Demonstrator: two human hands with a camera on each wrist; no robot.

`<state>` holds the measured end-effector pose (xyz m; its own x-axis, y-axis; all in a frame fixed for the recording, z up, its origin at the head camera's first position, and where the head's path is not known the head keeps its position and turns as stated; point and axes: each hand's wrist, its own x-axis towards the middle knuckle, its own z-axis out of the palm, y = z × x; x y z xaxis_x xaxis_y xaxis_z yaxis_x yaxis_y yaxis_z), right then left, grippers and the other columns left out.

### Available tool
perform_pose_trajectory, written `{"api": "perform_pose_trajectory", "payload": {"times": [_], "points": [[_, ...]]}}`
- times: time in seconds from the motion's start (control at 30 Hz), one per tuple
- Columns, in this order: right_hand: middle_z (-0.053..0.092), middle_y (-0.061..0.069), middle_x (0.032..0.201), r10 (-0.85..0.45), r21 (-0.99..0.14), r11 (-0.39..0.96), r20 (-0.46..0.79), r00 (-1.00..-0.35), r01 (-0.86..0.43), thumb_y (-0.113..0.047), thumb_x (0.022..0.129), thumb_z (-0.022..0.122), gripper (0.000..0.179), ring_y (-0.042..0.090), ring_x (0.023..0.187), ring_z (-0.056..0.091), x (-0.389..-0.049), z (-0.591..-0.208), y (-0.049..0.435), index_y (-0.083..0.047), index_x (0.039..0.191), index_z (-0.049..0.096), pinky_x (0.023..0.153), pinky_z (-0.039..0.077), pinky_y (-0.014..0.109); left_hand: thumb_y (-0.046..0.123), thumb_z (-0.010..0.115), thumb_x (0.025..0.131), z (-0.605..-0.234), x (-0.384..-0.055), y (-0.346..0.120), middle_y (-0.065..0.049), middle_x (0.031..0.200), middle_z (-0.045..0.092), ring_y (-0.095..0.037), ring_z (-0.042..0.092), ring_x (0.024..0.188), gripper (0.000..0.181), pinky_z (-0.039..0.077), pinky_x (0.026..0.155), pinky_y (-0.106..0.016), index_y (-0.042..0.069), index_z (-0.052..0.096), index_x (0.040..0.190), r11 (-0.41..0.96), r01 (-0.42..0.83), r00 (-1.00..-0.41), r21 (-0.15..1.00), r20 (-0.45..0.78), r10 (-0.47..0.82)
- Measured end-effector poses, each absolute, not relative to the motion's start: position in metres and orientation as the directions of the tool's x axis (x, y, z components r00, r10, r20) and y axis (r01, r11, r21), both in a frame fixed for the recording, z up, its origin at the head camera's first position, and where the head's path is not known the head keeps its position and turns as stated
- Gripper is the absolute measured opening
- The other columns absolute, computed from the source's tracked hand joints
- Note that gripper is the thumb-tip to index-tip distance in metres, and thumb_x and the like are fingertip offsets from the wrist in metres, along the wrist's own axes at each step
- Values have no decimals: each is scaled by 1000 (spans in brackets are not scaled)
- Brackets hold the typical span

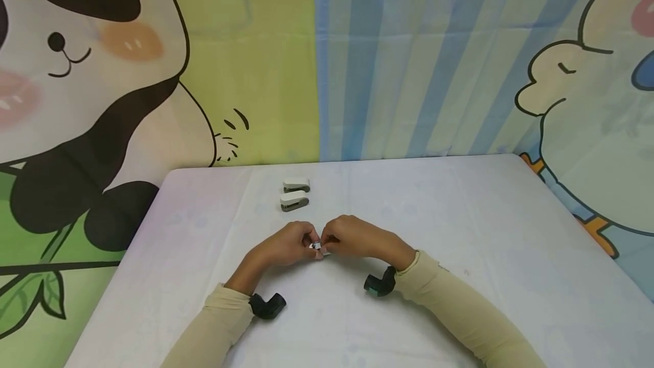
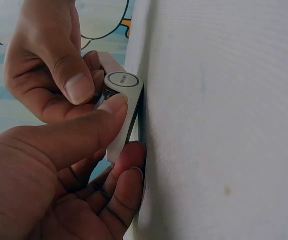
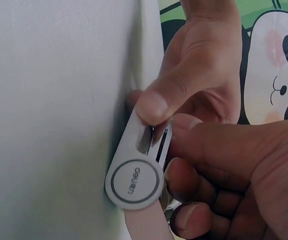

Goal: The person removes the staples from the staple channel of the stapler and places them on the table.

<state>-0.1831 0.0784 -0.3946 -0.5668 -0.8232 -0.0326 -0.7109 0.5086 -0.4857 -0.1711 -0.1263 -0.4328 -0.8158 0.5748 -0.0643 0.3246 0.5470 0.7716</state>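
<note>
A small white stapler (image 3: 133,182) with a ringed round end is held low at the middle of the table, its metal channel (image 3: 163,142) showing along one side. My left hand (image 1: 292,243) grips its body, thumb pressed on the white part and fingers beneath in the left wrist view. My right hand (image 1: 357,236) comes from the other side and pinches at the metal channel, thumb and curled fingers against it. In the head view the fingers cover most of the stapler.
Two more white-and-grey staplers (image 1: 294,185) (image 1: 294,201) lie one behind the other, just beyond the left hand. A white cloth covers the table (image 1: 434,203). Behind it hangs a printed curtain (image 1: 276,72) with cartoon animals. Each wrist carries a black camera (image 1: 268,306).
</note>
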Motion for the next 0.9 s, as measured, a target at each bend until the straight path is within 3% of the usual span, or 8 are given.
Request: {"api": "perform_pose_trajectory", "payload": {"times": [0.27,0.5,0.9], "points": [[57,-12,72,-795,-442,544,3,-607,-714,-10,91,66,9,4,65,49,-182,-402,75,-14,83,69,61,42,23,13,82,80,-435,-171,-125,2,73,56,-10,50,67,20,41,60,-26,10,63,86,566,315,-827,762,-73,557],[60,-13,76,-782,-441,551,25,-623,-709,-15,92,68,7,3,68,52,-180,-404,74,-16,85,69,62,44,23,16,82,79,-436,-172,-126,3,73,55,-9,50,66,21,40,59,-25,11,63,85,577,320,-829,751,-73,554],[57,-8,90,-844,-375,420,173,-508,-826,-9,88,69,6,4,72,53,-181,-405,75,-14,85,69,69,45,23,14,80,81,-436,-173,-127,3,73,56,-9,49,66,19,40,59,-27,11,63,87,569,329,-823,754,-67,564]]}}
